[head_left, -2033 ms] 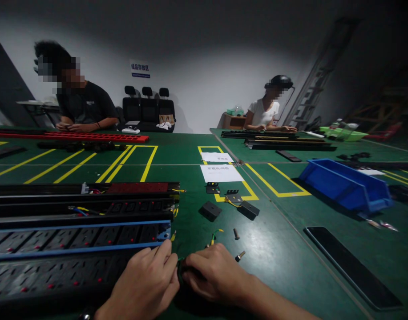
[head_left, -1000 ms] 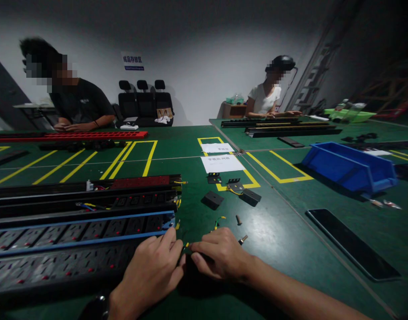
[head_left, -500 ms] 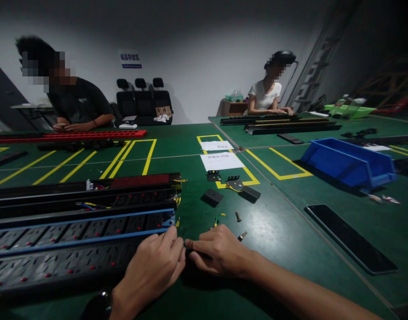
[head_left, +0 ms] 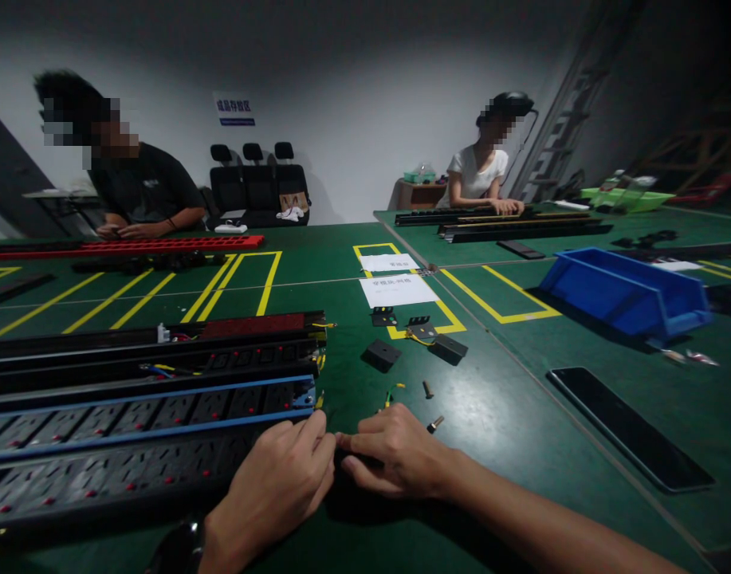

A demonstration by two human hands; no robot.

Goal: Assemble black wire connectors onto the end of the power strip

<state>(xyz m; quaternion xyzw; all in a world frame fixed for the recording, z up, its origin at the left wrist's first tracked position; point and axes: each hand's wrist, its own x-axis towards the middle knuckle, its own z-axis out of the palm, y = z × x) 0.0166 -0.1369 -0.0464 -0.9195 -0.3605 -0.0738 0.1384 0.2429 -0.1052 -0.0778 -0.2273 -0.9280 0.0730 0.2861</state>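
Observation:
My left hand [head_left: 278, 474] is closed at the right end of the nearest black power strip [head_left: 111, 478], its fingers hiding that end. My right hand [head_left: 394, 453] is curled, its index fingertip meeting the left fingers. Whatever the fingertips pinch is hidden or too small to name. Behind my left hand lies a blue-edged power strip [head_left: 222, 402] with a row of black sockets. Just beyond my right hand are a green-yellow wire [head_left: 390, 393] and two bolts, one brass-coloured bolt [head_left: 428, 390] and one darker-headed bolt [head_left: 436, 424].
Small black brackets [head_left: 382, 355] lie ahead, near white paper sheets [head_left: 398, 290]. To the right are a phone [head_left: 631, 430] and a blue bin [head_left: 625, 295]. More black strips [head_left: 254, 351] lie at left. Two people sit across the green table, a red rail [head_left: 174, 243] before one.
The view has shifted slightly, and my left hand sits a touch further right, against the right fingertip. The far right person's hands have moved a little left. Nothing else visibly differs.

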